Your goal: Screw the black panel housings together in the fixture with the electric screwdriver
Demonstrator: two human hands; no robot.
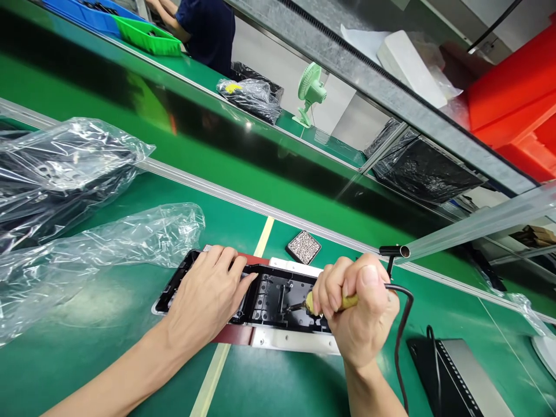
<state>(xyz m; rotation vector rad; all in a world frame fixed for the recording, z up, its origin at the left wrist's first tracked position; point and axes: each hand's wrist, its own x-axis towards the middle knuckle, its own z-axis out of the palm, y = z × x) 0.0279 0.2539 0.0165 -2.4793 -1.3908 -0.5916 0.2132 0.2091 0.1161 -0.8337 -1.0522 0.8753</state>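
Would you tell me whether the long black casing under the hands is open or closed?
The black casing is open: its ribs and inner floor show uncovered between the left hand and the yellow-handled tool.

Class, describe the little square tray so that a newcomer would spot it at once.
On the green table, follow the pale yellow strip under the long black case towards the metal rail. Just right of the strip's far end sits the tray. Unlike the case, it is small, square and full of silvery bits.
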